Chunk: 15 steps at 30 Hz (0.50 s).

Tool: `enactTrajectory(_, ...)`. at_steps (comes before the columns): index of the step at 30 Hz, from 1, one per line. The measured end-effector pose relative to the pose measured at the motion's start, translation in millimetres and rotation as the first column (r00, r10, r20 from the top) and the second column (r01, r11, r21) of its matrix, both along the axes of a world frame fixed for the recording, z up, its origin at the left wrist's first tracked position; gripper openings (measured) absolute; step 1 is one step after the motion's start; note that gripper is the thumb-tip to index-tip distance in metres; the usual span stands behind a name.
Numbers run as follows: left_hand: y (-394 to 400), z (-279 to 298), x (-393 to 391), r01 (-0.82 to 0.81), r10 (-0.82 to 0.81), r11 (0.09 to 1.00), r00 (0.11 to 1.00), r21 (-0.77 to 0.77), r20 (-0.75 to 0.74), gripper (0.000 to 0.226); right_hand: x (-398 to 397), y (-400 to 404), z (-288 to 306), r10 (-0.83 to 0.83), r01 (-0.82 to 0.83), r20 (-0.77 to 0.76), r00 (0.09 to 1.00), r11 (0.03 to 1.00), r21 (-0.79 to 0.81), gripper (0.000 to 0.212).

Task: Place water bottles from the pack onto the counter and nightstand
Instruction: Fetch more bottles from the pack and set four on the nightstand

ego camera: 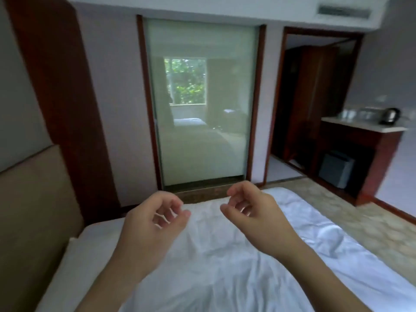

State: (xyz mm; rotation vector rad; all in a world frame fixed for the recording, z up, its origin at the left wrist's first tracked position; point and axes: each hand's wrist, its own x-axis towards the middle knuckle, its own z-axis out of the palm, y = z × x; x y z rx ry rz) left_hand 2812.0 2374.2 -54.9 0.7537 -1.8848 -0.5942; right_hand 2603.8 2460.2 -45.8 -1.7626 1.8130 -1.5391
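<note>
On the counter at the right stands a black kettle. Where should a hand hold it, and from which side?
A judgement: grip the kettle by its handle, which seems to curve out on its right, so come from the right. The picture is blurred there. Both hands, left and right, hold nothing.

Far right of the empty hands, the glasses [358,114] beside the kettle [390,115] on the counter [364,126] are blurred past counting, and both forearms and the bed [225,255] below are cut by the lower edge.
</note>
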Motion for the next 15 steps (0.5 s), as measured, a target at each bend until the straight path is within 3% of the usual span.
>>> enactTrajectory(4,51.4,9.3,-172.5,0.333,-0.333,0.942,0.943,0.027,-0.020,0.017,-139.0,111.6,-0.8,-0.314,0.314,-0.003,0.949,0.949,0.006,0.035)
enactTrajectory(8,127.0,5.9,-333.9,0.574,-0.574,0.819,0.819,0.016,0.005,0.013,-259.8,238.3,-3.3,-0.583,0.586,-0.064,0.810,0.810,0.033,0.027)
enactTrajectory(15,261.4,3.7,-529.9,0.836,-0.838,0.545,0.545,0.059,0.011,0.028,-390.6,415.2,-3.2,-0.830,0.833,-0.080,0.552,0.552,0.032,0.029)
